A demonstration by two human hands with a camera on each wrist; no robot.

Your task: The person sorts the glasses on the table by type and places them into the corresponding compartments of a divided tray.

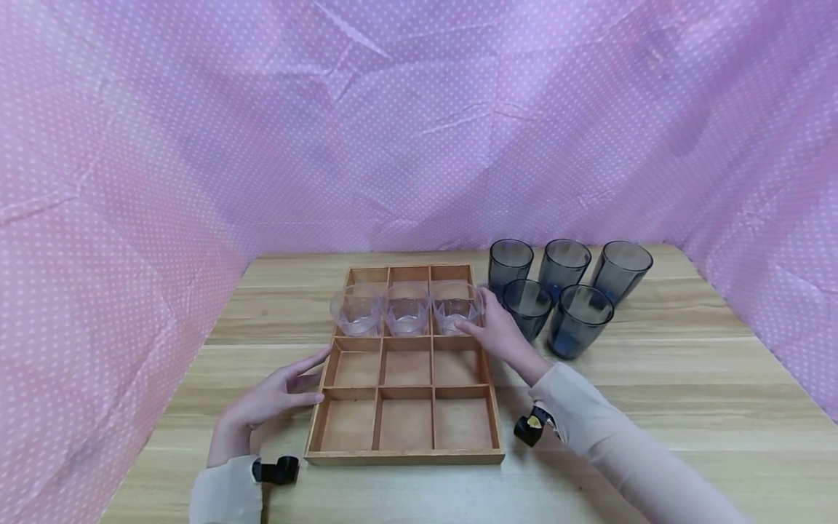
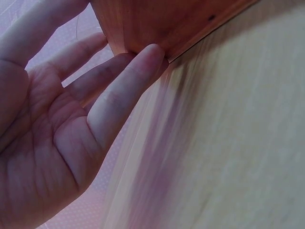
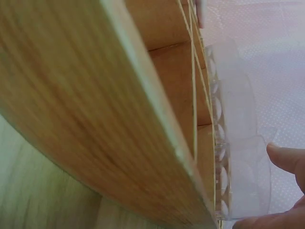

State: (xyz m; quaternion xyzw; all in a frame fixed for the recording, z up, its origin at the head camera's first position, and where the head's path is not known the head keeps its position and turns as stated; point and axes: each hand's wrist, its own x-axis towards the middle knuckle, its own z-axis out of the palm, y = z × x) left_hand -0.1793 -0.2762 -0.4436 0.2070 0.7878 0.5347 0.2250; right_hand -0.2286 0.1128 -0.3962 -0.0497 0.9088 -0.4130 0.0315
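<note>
Currently, right grip [image 1: 500,333]: grasping the rightmost clear cup [image 1: 452,311].
Left grip [image 1: 278,393]: relaxed, touching left side of the divided wooden tray [image 1: 404,458].
Clear cups [image 1: 406,311]: three abreast toward the tray's back.
Grey tumblers [image 1: 579,320]: five, right of the tray.

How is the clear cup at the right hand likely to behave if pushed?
The clear cup probably stays stiff, as its round rim shows no sag. Its smooth wall may slip against the right hand. Being squat, it seems less tippy than the taller dark glasses.
</note>
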